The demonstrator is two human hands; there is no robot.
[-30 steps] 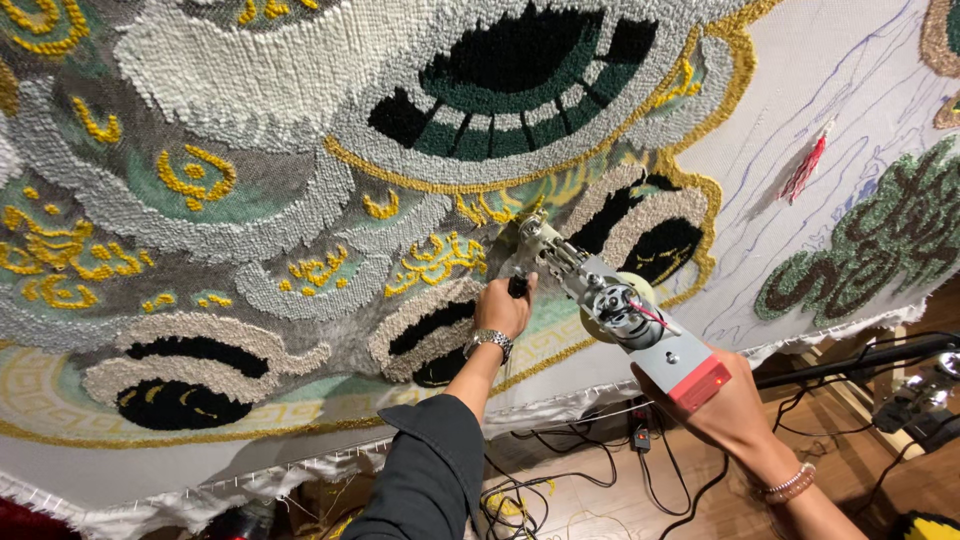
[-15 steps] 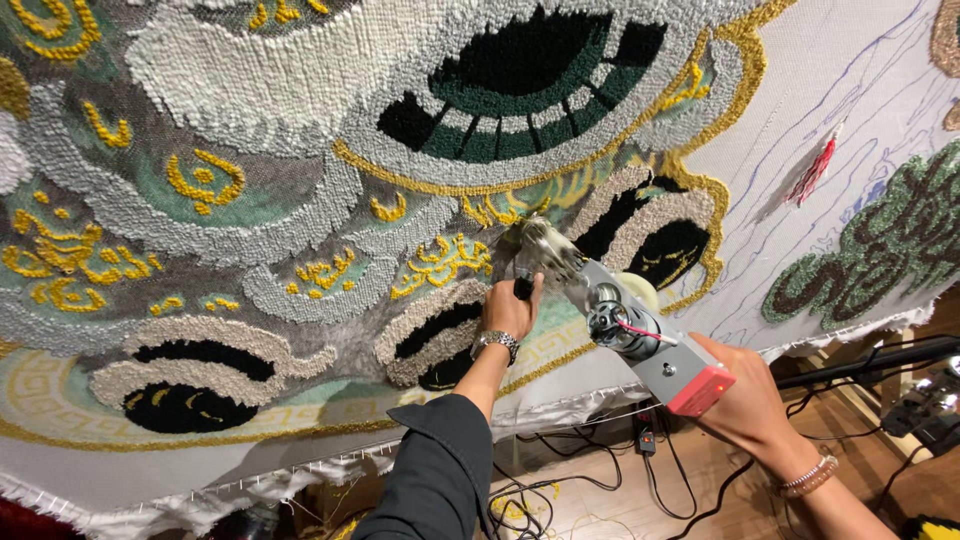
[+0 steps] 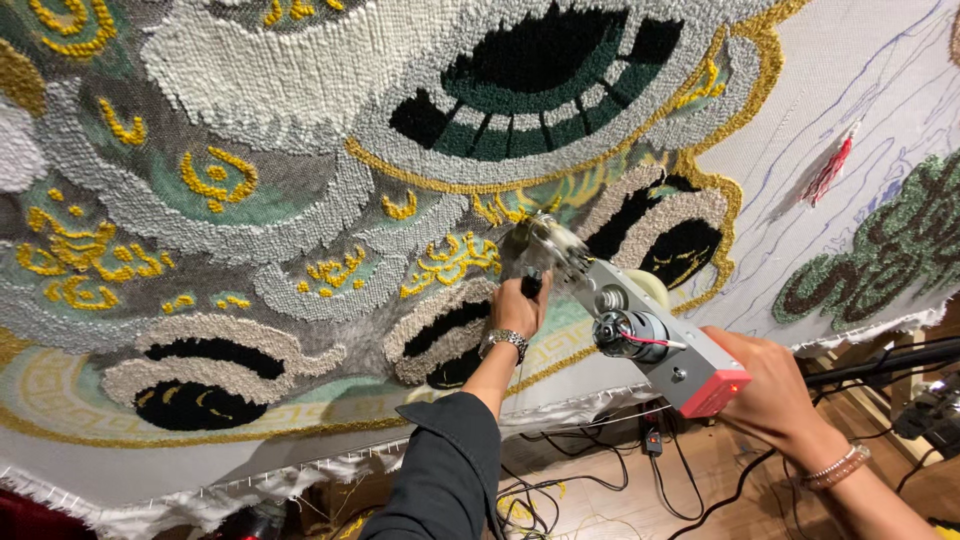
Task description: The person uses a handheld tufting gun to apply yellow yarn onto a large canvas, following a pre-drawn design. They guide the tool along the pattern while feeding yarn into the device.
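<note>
Left hand (image 3: 517, 305) grip clenched on the front handle of the tufting gun (image 3: 610, 315); right hand (image 3: 765, 390) grip wrapped around its rear, at the red end. Gun nose is pressed into the stretched tufted cloth (image 3: 300, 200), on the grey patch beside the yellow loops. Wristwatch (image 3: 503, 342) on left wrist, bracelets (image 3: 835, 468) on right. Cables (image 3: 600, 480) lie on the wood floor below.

brightness: bright, warm, even indoor light across the tufted multicolour wool rug (image 3: 300, 200).
shadows: soft, deeper under the rug's lower edge.
glare: mild shine on the grey metal tufting gun with a red end (image 3: 640, 335).
blur: the gun's front tip is motion-blurred.
distortion: wide-angle stretch at the edges.
</note>
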